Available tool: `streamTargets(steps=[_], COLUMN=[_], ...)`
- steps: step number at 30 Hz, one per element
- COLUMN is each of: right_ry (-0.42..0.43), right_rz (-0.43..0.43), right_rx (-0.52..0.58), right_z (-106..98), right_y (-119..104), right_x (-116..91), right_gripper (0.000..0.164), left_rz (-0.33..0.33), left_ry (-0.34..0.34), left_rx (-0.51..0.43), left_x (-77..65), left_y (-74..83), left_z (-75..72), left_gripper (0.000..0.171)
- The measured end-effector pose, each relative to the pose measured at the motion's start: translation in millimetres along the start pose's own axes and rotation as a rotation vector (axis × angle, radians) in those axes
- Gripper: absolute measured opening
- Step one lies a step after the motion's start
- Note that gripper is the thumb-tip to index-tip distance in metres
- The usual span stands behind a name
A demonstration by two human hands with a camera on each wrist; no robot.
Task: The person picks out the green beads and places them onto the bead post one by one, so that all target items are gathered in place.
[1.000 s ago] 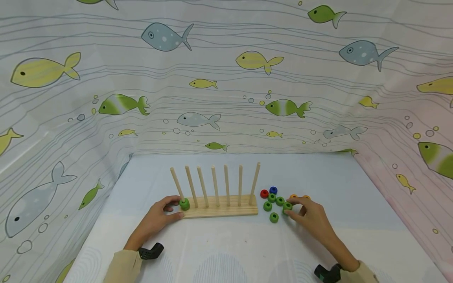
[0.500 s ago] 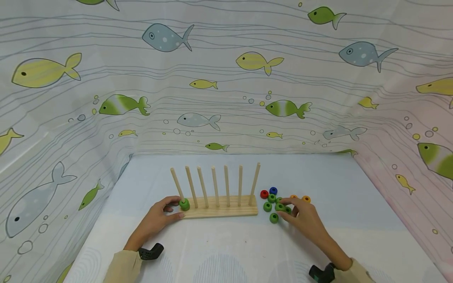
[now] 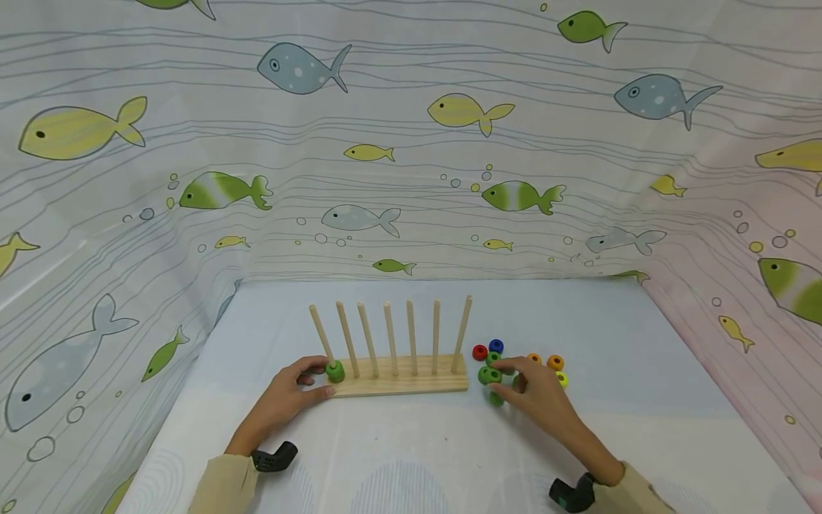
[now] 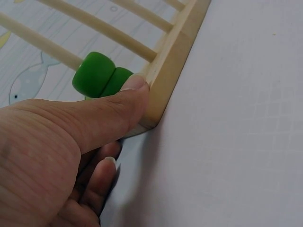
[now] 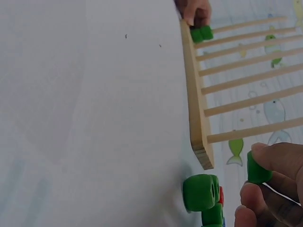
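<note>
A wooden rack point(image 3: 398, 384) with a row of upright pegs lies across the table. Two green beads point(image 4: 93, 74) are stacked on its leftmost peg. My left hand point(image 3: 289, 392) grips that end of the base, its thumb on the front edge beside the beads. Off the rack's right end, my right hand point(image 3: 542, 396) pinches a green bead point(image 5: 257, 169) between thumb and fingers, raised above the loose ones. Several other green beads point(image 5: 199, 193) lie under and around this hand, which partly covers them in the head view.
Behind the green beads lie a red bead point(image 3: 479, 352) and a blue bead point(image 3: 496, 346). Orange beads point(image 3: 555, 363) and a yellow bead point(image 3: 562, 379) are beyond my right hand. A fish-patterned sheet point(image 3: 424, 178) hangs around the table.
My right hand has moved left toward the rack, carrying the green bead over the others. The yellow bead behind it has come into view. My left hand stays on the base.
</note>
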State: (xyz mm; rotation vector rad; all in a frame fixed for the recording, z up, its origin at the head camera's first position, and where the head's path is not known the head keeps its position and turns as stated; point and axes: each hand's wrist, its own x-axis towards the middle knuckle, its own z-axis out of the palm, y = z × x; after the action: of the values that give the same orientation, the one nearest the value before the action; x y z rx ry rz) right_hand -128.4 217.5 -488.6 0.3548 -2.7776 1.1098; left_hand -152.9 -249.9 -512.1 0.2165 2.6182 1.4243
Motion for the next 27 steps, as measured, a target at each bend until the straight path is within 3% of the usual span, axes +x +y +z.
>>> streamTargets(steps=[27], right_ry=[-0.053], right_rz=[-0.079], right_rx=[0.062], right_z=[23.3], right_y=[-24.6], right_x=[7.1], right_gripper=[0.032], left_rz=[0.000], left_ry=[0.000], left_rx=[0.009], left_x=[0.5], left_y=[-1.3], left_z=[-0.6], left_gripper=[0.063])
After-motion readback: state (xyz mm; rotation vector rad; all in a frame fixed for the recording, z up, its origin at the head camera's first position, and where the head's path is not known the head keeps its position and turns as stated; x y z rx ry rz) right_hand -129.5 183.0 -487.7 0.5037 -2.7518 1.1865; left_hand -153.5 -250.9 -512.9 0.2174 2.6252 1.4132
